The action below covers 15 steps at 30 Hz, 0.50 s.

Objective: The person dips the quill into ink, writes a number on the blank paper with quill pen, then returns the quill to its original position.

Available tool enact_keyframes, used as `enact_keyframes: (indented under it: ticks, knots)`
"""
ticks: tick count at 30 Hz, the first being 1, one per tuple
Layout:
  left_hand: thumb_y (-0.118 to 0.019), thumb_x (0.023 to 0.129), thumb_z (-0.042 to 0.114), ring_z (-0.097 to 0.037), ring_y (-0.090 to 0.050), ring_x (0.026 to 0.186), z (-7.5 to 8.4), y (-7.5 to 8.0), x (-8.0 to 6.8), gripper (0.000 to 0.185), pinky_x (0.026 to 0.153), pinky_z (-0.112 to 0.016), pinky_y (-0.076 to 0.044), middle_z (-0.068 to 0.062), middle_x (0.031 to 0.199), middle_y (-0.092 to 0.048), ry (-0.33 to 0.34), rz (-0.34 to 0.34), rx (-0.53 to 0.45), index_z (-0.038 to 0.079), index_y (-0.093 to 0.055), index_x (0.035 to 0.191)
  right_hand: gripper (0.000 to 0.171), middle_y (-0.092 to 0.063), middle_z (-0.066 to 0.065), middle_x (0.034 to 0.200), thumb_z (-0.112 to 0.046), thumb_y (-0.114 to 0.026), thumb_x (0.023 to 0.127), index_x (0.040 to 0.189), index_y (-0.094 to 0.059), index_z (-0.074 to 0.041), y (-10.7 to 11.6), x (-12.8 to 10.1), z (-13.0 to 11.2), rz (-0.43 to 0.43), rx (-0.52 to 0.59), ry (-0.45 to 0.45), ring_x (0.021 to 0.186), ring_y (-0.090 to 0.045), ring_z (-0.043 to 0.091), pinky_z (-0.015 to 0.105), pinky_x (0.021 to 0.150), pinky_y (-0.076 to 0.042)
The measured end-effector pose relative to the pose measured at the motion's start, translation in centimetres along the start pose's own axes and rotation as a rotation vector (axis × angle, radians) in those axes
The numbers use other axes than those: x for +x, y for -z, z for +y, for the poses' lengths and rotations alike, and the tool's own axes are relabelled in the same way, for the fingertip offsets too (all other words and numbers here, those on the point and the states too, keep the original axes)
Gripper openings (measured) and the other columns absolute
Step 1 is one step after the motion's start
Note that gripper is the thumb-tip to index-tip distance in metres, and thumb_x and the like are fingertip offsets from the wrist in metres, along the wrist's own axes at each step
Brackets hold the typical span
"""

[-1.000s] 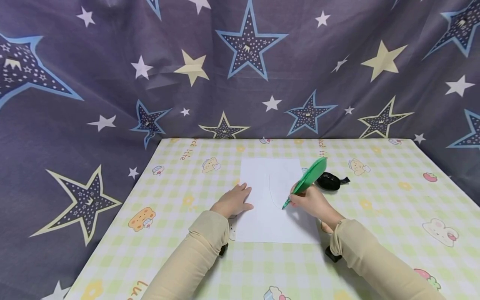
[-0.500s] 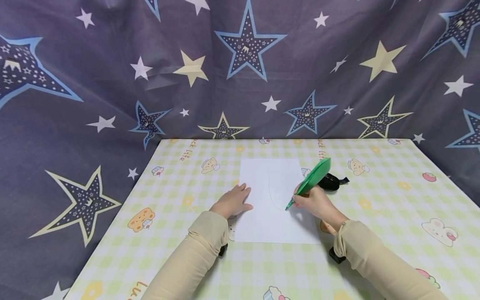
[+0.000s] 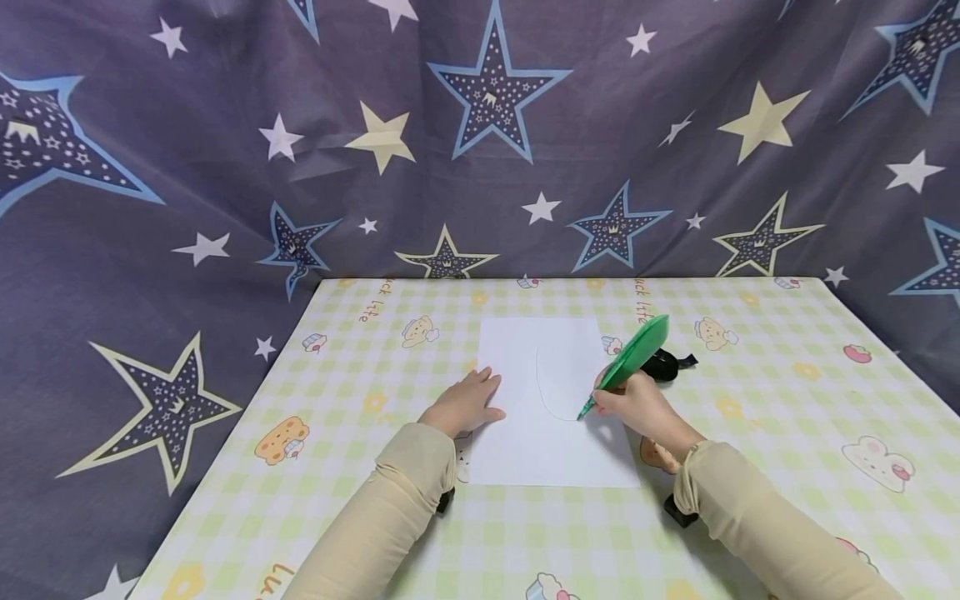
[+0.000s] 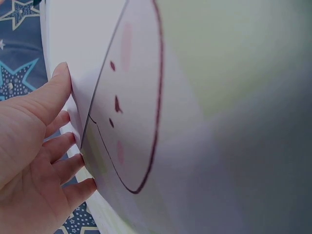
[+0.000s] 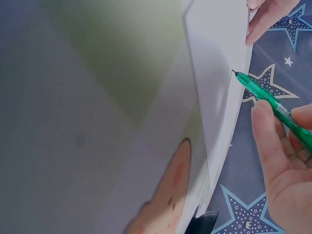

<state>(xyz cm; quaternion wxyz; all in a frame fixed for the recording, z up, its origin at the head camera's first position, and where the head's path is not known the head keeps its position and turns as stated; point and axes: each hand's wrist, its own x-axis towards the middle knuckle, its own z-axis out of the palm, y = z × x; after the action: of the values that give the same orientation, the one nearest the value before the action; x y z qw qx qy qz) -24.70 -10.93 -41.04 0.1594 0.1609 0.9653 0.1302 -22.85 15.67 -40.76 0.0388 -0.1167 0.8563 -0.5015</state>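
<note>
On checked cloth [image 3: 570, 533], smooth white paper [image 3: 525, 450], left grip [image 3: 465, 402] spread at its edge; right grip [image 3: 639, 404] pinching feather-shaped green pen [image 3: 633, 353]

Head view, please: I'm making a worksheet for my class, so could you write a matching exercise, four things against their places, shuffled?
1. green feather-topped pen
2. white rectangular paper sheet
3. glossy black rounded object
4. dark star-patterned cloth

A. hanging behind the green-and-white checked table
B. beneath the pen's tip
C. held in the person's right grip
D. on the table, right of the sheet

Pairs: 1-C, 2-B, 3-D, 4-A
</note>
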Motion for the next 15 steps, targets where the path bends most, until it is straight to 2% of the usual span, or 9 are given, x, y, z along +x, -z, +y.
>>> enact_keyframes:
  ticks: [7,15]
  knots:
    - [-0.055,0.092,0.034,-0.029,-0.014,0.137,0.07,0.1,-0.14,0.064,0.11,-0.041,-0.017,-0.012,0.15,-0.02,-0.001,0.001,0.0,0.006,-0.03,0.144,0.008,-0.065,0.01,0.075,0.001,-0.058,0.086,0.092,-0.058,0.006,0.28,-0.13,0.15,0.002,-0.003,0.011,0.072,-0.064,0.022,0.037,0.068,-0.055]
    - [-0.056,0.092,0.033,-0.029,-0.015,0.137,0.16,0.14,-0.24,0.064,0.11,-0.041,-0.017,-0.012,0.15,-0.02,0.003,0.004,-0.009,0.005,-0.031,0.144,0.009,-0.065,0.014,0.078,0.001,-0.057,0.086,0.092,-0.058,0.007,0.52,-0.22,0.12,0.006,0.012,0.014,0.073,-0.064,0.024,0.038,0.068,-0.055]
